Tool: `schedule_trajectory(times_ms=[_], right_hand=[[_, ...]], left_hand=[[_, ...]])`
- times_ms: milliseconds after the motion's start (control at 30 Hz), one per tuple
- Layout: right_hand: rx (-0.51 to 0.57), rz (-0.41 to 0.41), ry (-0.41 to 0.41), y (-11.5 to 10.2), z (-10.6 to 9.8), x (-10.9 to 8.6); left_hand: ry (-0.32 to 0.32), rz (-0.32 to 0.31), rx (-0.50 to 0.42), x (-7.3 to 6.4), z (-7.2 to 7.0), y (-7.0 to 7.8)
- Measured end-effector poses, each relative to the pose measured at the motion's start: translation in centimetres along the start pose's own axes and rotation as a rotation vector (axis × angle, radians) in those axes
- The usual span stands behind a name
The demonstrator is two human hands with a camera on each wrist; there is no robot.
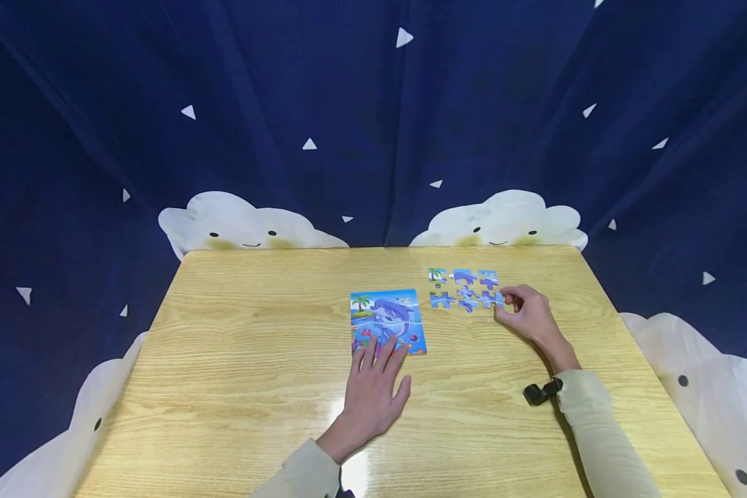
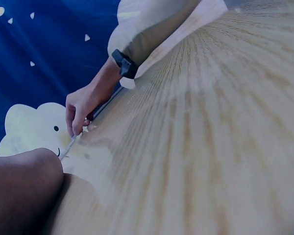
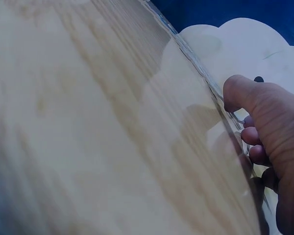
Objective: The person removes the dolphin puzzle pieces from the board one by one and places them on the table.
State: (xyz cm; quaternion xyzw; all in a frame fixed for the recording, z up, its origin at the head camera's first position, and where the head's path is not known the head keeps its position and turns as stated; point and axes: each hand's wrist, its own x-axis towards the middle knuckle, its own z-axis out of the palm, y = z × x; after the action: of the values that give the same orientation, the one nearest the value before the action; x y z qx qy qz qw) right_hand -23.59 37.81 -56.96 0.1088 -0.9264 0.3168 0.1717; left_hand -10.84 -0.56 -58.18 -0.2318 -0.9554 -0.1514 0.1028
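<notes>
Fingers spread, my left hand [image 1: 375,393] rests its fingertips on the lower edge of a square dolphin picture [image 1: 389,311] with a palm tree and sea creatures. To the right of the picture, several loose jigsaw pieces [image 1: 464,277] lie in two short rows, printed in blue and purple, one with a palm tree. At the right end of the nearer row, my right hand [image 1: 529,315] pinches a blue jigsaw piece [image 1: 499,299] between curled fingers and thumb. In the right wrist view the thumb [image 3: 240,93] and fingers hide most of that piece.
The light wooden table [image 1: 243,360] carries the picture and pieces. A dark blue curtain [image 1: 361,90] with white triangles and smiling clouds hangs behind and on both sides. A small black device [image 1: 541,392] sits at the right wrist.
</notes>
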Motion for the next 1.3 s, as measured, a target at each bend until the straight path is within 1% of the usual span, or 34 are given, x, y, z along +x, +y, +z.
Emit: schedule_trajectory(times_ms=[233, 467, 733, 967, 1133, 1300], right_hand=[[-0.008, -0.006, -0.011, -0.03, 0.07, 0.29], [-0.015, 0.017, -0.018, 0.03, -0.06, 0.2], [-0.013, 0.023, -0.028, 0.16, -0.13, 0.15], [0.003, 0.038, -0.033, -0.04, -0.23, -0.03], [-0.001, 0.04, -0.039, -0.22, -0.26, -0.2], [0.026, 0.055, -0.027, -0.52, -0.41, -0.52]], left_hand=[[-0.029, -0.01, -0.013, -0.03, -0.26, 0.0], [-0.045, -0.015, -0.015, -0.07, -0.31, 0.03], [-0.045, -0.017, 0.0, 0.01, -0.23, 0.03], [-0.039, -0.012, -0.018, -0.03, -0.29, 0.04], [-0.032, -0.008, -0.013, -0.09, -0.36, 0.02], [-0.024, -0.007, -0.017, -0.1, -0.26, 0.03]])
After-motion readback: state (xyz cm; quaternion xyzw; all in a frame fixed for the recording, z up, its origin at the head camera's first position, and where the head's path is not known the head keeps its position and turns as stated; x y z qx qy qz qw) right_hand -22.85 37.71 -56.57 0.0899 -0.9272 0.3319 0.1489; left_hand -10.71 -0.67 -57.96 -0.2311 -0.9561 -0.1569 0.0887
